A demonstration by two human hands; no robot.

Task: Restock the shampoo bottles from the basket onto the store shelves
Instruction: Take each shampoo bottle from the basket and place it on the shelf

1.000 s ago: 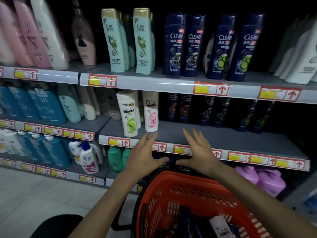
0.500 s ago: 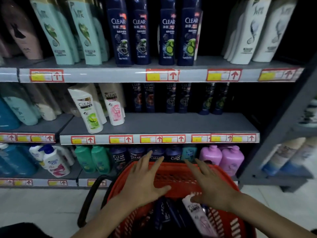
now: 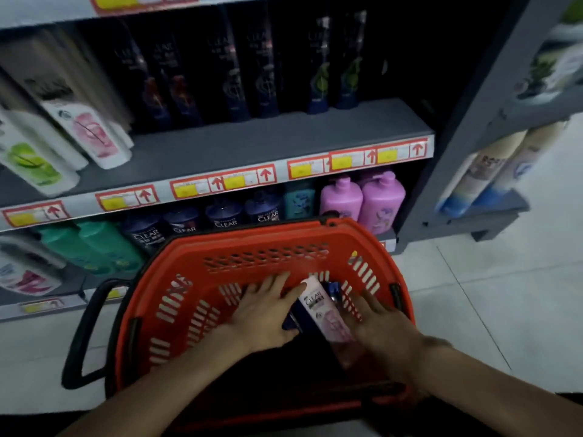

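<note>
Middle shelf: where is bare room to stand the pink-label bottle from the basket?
The middle shelf is bare along its front strip, from the white bottles at the left end to its right end, in front of the dark bottles at the back. The left end is crowded, and the shelf below is packed with green bottles and pink jugs.

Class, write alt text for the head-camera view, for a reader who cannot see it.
A left hand and a right hand, fingers spread, reach into a red basket, one on each side of a white-and-pink shampoo bottle lying in it. Behind, grey shelves hold rows of bottles, with red-and-yellow price tags along their edges.
</note>
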